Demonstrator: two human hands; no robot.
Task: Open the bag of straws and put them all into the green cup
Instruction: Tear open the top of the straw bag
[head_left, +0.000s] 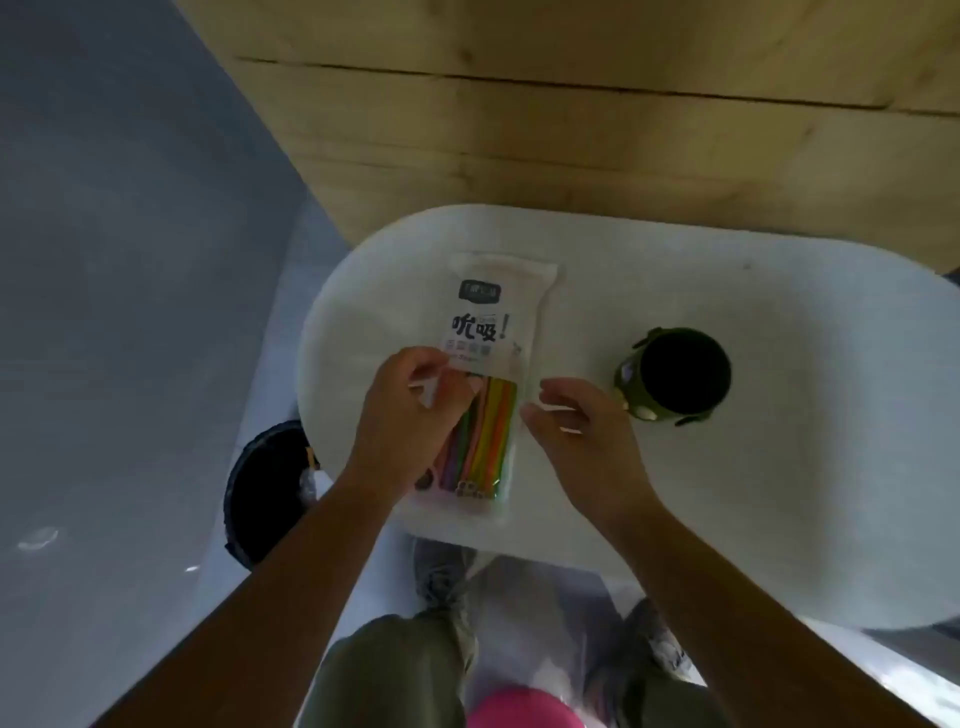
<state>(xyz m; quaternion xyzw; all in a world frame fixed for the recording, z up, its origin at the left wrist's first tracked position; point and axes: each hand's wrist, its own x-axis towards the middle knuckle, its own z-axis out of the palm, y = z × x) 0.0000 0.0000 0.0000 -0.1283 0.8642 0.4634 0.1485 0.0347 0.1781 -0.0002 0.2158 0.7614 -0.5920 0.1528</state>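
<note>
A long white bag of straws (493, 317) lies flat on the white oval table (779, 467), printed end away from me. Coloured straws (493, 431) show through its clear near half. My left hand (410, 421) lies over the bag's left side, and its curled fingers pinch the plastic at the left edge. My right hand (576, 436) hovers just right of the bag with loosely curled fingers, its thumb tip at the bag's right edge. The dark green cup (675, 376) stands upright to the right of my right hand, mouth open and dark inside.
A wooden panel (623, 130) runs behind the table's far edge. A dark round bin (265, 493) sits on the grey floor at the table's left. My legs and shoes (441, 577) are below the near edge, with a pink object (514, 709) between them.
</note>
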